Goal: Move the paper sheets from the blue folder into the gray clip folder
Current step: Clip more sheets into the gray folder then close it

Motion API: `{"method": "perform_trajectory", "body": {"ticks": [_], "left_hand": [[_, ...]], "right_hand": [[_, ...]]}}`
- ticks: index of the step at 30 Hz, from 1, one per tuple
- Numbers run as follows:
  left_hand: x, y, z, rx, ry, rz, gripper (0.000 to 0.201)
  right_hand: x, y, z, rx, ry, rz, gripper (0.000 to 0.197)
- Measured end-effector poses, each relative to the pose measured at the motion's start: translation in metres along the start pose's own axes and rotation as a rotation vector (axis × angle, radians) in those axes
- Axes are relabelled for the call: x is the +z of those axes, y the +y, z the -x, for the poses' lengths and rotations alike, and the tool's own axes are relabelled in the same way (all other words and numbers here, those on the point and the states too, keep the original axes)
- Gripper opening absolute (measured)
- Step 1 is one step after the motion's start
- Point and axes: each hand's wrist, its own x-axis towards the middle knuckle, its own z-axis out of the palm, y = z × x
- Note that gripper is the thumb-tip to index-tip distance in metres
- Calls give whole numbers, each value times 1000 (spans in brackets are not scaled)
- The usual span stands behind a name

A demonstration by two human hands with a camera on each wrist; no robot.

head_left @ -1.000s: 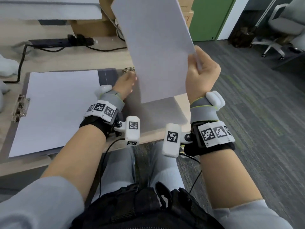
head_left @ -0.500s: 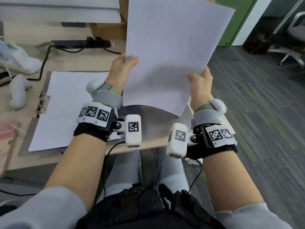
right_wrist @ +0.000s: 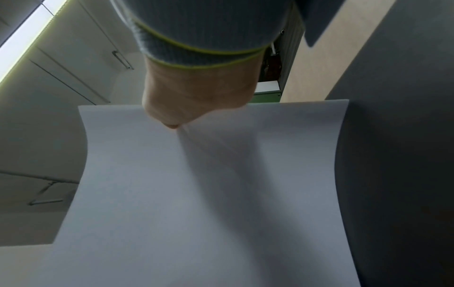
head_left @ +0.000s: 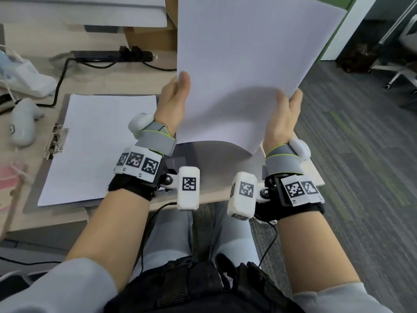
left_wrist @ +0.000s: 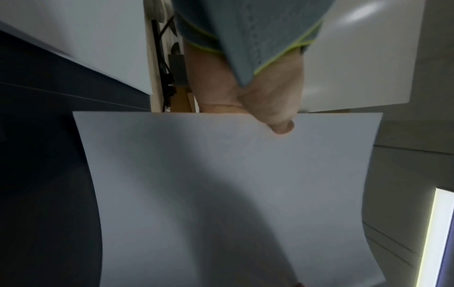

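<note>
I hold a white paper sheet [head_left: 243, 64] upright in the air in front of me. My left hand [head_left: 178, 91] pinches its left edge, thumb on the front. My right hand [head_left: 287, 102] pinches its lower right edge. The wrist views show the same sheet [left_wrist: 221, 194] [right_wrist: 196, 194] bowing slightly under each thumb. The gray clip folder [head_left: 29, 199] lies flat on the desk to the left, its metal clip [head_left: 55, 141] on the left side and a white sheet [head_left: 97, 143] on it. A dark folder surface [head_left: 214, 163] lies under the held sheet, mostly hidden.
A black power strip and cable [head_left: 112, 55] run along the back of the desk, near a cardboard box [head_left: 149, 39]. A white handheld device [head_left: 22, 123] lies left of the clip. The desk's front edge [head_left: 56, 220] is close to my lap. An office chair [head_left: 401, 71] stands on the carpet at right.
My left hand rose from the desk and took the sheet's left edge. The sheet, earlier held by the right hand alone, now faces me squarely between both hands.
</note>
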Motion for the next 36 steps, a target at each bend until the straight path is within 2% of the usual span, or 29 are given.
{"method": "perform_trajectory", "body": {"ticks": [3,6,9,12,13,15,17,20,24,32,36], "left_hand": [[5,3,-6,27,75,-6,31],[1,4,-16,93,71,58,27],[-4,-3,-21,128,81,156,9],[-7,-15,-25,84,79,100,35],[-8,-21,-25,64,69,16,45],[-11,-34,-26,-6,45,-183,51],[-13,-49,-26,-115,27,-325,49],[-14,-66,-24,-229,-83,-416,40],[-14,-79,-28,-305,-173,-483,32],[-7,-86,-52,-320,-185,-463,33],[-6,-90,-64,-384,-201,-506,27]], "right_hand": [[1,-1,-6,-179,23,43,11],[3,-4,-20,-222,47,115,21],[5,6,-36,-125,36,247,25],[4,27,-47,71,-46,452,15],[2,36,-47,122,-89,537,15],[1,50,-41,211,-169,672,14],[0,63,-35,278,-203,684,23],[-5,79,-30,360,-156,670,47],[-9,85,-29,423,-145,715,47],[-3,85,-47,464,-175,737,45],[3,89,-56,461,-183,756,47]]}}
